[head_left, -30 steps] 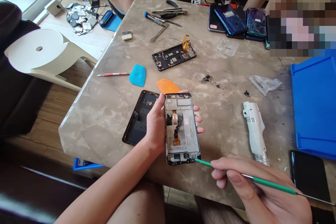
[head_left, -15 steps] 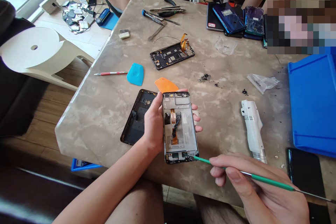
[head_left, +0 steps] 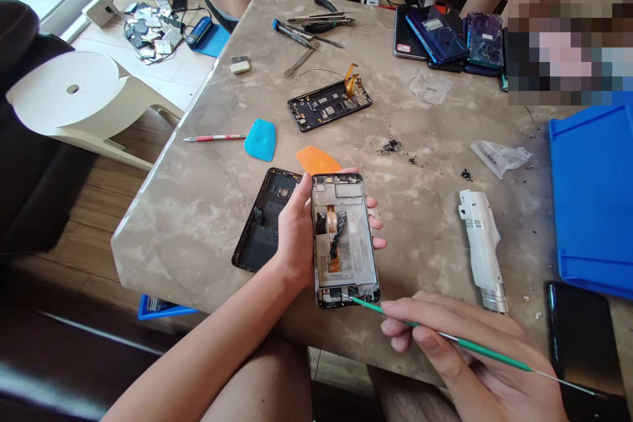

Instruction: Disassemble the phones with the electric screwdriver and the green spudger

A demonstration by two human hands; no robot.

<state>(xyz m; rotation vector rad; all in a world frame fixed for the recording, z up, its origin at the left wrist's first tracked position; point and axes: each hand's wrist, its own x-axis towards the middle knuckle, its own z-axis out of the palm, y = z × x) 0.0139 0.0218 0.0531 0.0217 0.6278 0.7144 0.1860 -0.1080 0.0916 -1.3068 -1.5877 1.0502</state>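
Note:
My left hand (head_left: 299,231) is wrapped round an opened phone frame (head_left: 357,250), holding it upright over the table's near edge. Inside the frame show a bare silvery plate, an orange ribbon cable (head_left: 335,265) and strips of black tape. Between the thumb and fingers of my right hand (head_left: 465,349) is a thin green pry tool (head_left: 494,353) with metal ends. Its tip meets the small parts at the frame's bottom end; the exact contact is too small to make out. Beside my left hand lies a black phone back cover (head_left: 260,231), partly hidden by that hand.
Beyond the frame lie an orange pick (head_left: 318,159), a blue pick (head_left: 260,140) and another opened phone (head_left: 329,106). To the right are a white handheld device (head_left: 481,244), a blue bin (head_left: 593,204) and a black phone (head_left: 583,336). Other people are across the table.
The pry tool's tip has moved left along the bottom end of the phone frame, and my right hand has shifted left with it. My left hand keeps its hold.

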